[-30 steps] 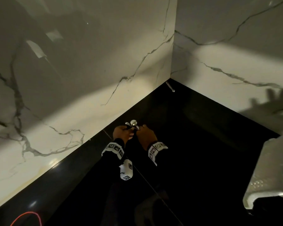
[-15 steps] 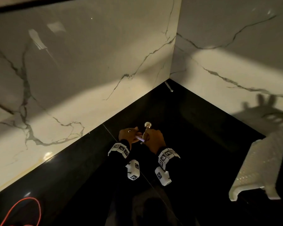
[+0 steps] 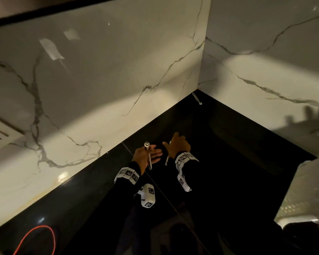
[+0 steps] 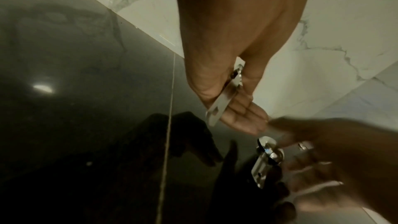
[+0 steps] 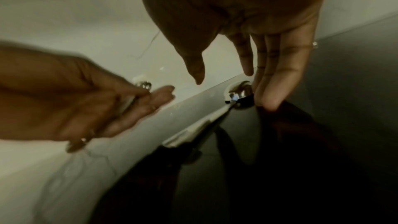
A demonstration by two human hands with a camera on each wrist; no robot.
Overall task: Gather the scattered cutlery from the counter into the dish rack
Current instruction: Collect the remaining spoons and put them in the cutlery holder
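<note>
The person's left hand (image 3: 145,157) lies palm up over the glossy black stone counter (image 3: 247,172), its fingers nearly straight, with a shiny steel spoon (image 3: 148,155) resting across the palm and pinned at the neck by the thumb; the small round bowl sticks out toward the white marble-veined wall (image 3: 99,80) and the flat handle points back at the wrist. Just beside it, the right hand (image 3: 177,147) is spread, fingers extended downward, its fingertips (image 5: 269,94) touching the bowl of a second polished metal spoon (image 5: 237,94) that lies flat on the counter; nothing is gripped by it yet. A third small silver utensil (image 3: 197,98) lies far back in the corner where the two walls meet, well apart from both hands. The white perforated plastic dish rack (image 3: 306,190) stands at the right edge of the head view, away from the hands.

The collecting step looks to be in hand, with nothing yet visibly delivered to the rack. The next move likely calls for the right fingers to lever the flat spoon off the slick surface and close on it, then the corner piece, then the carry across to the rack
</note>
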